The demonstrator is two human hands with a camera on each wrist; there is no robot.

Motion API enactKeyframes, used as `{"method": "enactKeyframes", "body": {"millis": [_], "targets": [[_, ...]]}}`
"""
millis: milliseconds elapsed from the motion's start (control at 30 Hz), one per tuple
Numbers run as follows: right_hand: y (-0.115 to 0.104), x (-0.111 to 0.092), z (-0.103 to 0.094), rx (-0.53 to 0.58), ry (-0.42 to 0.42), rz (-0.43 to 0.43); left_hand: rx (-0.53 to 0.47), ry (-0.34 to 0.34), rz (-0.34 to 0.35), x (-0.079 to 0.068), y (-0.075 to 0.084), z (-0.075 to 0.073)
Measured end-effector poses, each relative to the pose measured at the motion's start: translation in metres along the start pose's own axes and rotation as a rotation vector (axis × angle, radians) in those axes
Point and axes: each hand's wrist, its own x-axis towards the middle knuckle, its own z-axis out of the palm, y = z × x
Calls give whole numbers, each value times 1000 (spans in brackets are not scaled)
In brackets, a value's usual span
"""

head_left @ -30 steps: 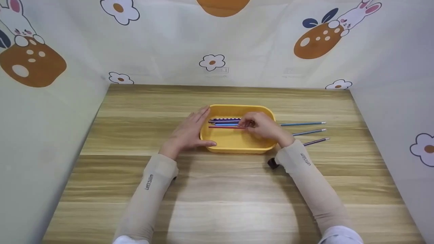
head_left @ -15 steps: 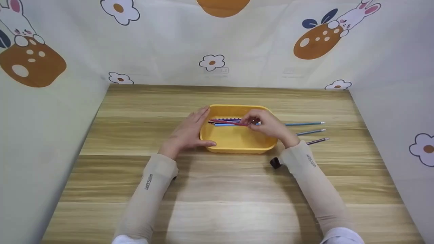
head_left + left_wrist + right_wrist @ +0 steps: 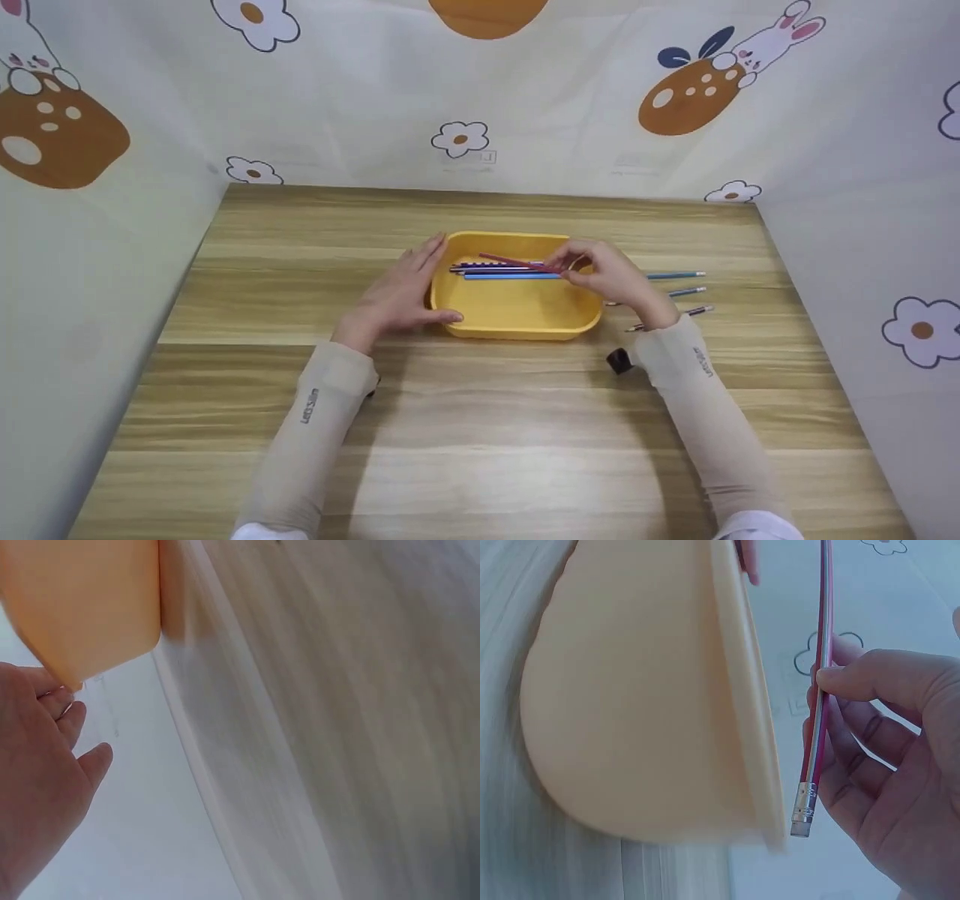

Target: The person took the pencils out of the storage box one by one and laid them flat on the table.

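My left hand (image 3: pixel 397 291) rests with fingers and thumb spread against the left end of a yellow plastic box (image 3: pixel 517 328). In the left wrist view its fingertips touch the box's rim. Over the right part of the box, my right hand (image 3: pixel 611 274) pinches a red pencil with silver stripes (image 3: pixel 517 262) between thumb and fingers. The right wrist view shows the pencil's metal band and pale eraser (image 3: pixel 800 828) near the rim. Under it in the box lie a light blue pencil (image 3: pixel 510 277), dark pencils and a purple one with white marks (image 3: pixel 472 265).
On the wooden table right of the box lie a teal pencil (image 3: pixel 679 275), a blue pencil (image 3: pixel 686 292) and a dark purple pencil (image 3: pixel 699 310), partly behind the right forearm. Cloth walls printed with rabbits and flowers enclose the table at the back and sides.
The red pencil has risen from the box floor, its far end swinging up toward the back rim. My right hand has drawn slightly right. The left hand keeps its place on the box.
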Motion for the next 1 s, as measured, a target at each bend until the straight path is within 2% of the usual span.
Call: {"method": "enactKeyframes", "body": {"millis": [267, 433, 700, 1000], "targets": [[10, -18, -16, -17, 42, 55, 24, -21, -1, -7, -5, -1], [19, -30, -27, -36, 77, 75, 74, -7, 10, -5, -4, -5], [30, -49, -44, -66, 140, 88, 85, 7, 13, -1, -1, -10], [48, -70, -58, -96, 197, 111, 80, -4, 9, -3, 0, -7]]}}
